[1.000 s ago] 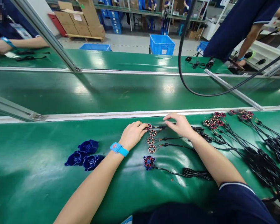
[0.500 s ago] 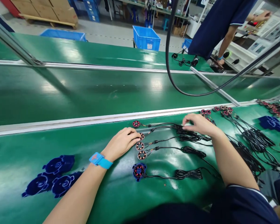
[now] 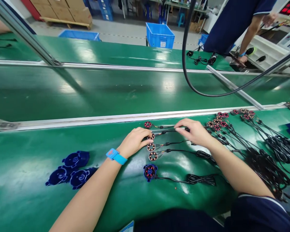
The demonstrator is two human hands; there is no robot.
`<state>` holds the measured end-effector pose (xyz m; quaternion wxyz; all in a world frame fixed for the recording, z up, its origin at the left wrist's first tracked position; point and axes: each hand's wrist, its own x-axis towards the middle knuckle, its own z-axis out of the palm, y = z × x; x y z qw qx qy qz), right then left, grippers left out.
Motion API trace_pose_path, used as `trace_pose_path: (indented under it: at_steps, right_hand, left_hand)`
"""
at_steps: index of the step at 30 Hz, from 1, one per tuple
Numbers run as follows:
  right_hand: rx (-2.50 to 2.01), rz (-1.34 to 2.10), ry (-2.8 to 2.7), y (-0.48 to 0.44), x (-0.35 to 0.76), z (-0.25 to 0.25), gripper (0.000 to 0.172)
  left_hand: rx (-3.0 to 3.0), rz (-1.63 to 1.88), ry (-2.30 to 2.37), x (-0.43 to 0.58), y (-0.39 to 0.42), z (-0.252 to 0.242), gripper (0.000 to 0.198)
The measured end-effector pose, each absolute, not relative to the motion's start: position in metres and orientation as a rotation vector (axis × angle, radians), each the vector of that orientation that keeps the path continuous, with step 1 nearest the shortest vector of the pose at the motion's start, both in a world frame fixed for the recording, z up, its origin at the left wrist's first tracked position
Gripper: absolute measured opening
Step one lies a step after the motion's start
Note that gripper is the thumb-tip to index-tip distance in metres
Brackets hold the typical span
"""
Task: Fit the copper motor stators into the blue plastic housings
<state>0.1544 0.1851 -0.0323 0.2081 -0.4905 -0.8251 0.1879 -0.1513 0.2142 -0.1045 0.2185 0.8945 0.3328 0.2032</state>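
My left hand (image 3: pixel 136 141), with a blue wristband, has its fingertips closed on the rim of a small ring-shaped motor stator (image 3: pixel 151 137) with copper coils. To the right, my right hand (image 3: pixel 192 130) pinches the black cable (image 3: pixel 169 131) running from that stator. Beyond it lies a red-coiled stator (image 3: pixel 148 124); nearer me are two more ring stators, one (image 3: pixel 151 147) above the other (image 3: pixel 153 156), each with its own cable. Closest to me, a blue housing (image 3: pixel 150 172) holds a red-coiled stator, its bundled cable (image 3: pixel 200 179) stretching right. My right hand and forearm partly hide the other cables.
Blue housings (image 3: pixel 76 159) lie left of my left forearm. More stators (image 3: pixel 217 123) and tangled black cables (image 3: pixel 263 164) cover the right side. A white rail (image 3: pixel 99 120) edges the green table. A black cable loop (image 3: pixel 215 95) hangs ahead; a co-worker (image 3: pixel 228 29) stands across.
My right hand has moved left along the cable, from over the bundles toward the stators. My left hand stays at the same stator. The whole view has shifted slightly.
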Motion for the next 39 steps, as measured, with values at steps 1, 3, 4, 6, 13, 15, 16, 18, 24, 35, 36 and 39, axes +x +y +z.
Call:
trace_pose_path:
  at_steps: [1,3,4,6,13,15,16,18,24,35,36,39]
  right_hand:
    - [-1.290,0.603,-2.301,0.190,0.135,-0.038,0.025]
    - [-1.184,0.736,-2.313,0.199,0.105,-0.052,0.028]
    - [-1.155,0.793,-2.310,0.203,0.095,-0.059,0.029]
    - [-1.148,0.910,-2.274,0.209,0.084,-0.072,0.030]
    - [-1.265,1.134,-2.128,0.212,0.085,-0.083,0.026]
    - [-1.289,1.302,-1.983,0.212,0.085,-0.084,0.021]
    - [-1.293,1.387,-1.903,0.212,0.085,-0.085,0.020]
    - [-1.288,1.498,-1.775,0.213,0.084,-0.087,0.020]
    - [-1.317,1.570,-1.616,0.213,0.084,-0.090,0.023]
    - [-1.315,1.395,-1.980,0.210,0.097,-0.075,0.028]
    - [-1.315,1.339,-2.019,0.211,0.101,-0.071,0.029]
    - [-1.353,1.145,-2.077,0.217,0.112,-0.060,0.028]
  left_hand:
    - [2.477,0.581,0.938,-0.151,0.213,-0.104,0.018]
    - [2.480,0.628,0.994,-0.151,0.210,-0.102,0.019]
    - [2.483,0.653,1.026,-0.151,0.209,-0.101,0.022]
    - [2.499,0.686,1.076,-0.150,0.205,-0.097,0.029]
    - [2.524,0.689,1.133,-0.146,0.201,-0.090,0.037]
    - [2.507,0.690,1.126,-0.146,0.202,-0.091,0.043]
    - [2.488,0.692,1.113,-0.146,0.203,-0.092,0.046]
    - [2.424,0.690,1.067,-0.146,0.204,-0.092,0.052]
    - [2.207,0.705,0.967,-0.146,0.205,-0.089,0.047]
    - [2.242,0.526,0.778,-0.154,0.211,-0.084,0.015]
    - [2.243,0.551,0.792,-0.154,0.211,-0.083,0.016]
    - [2.241,0.695,0.951,-0.154,0.212,-0.080,0.016]
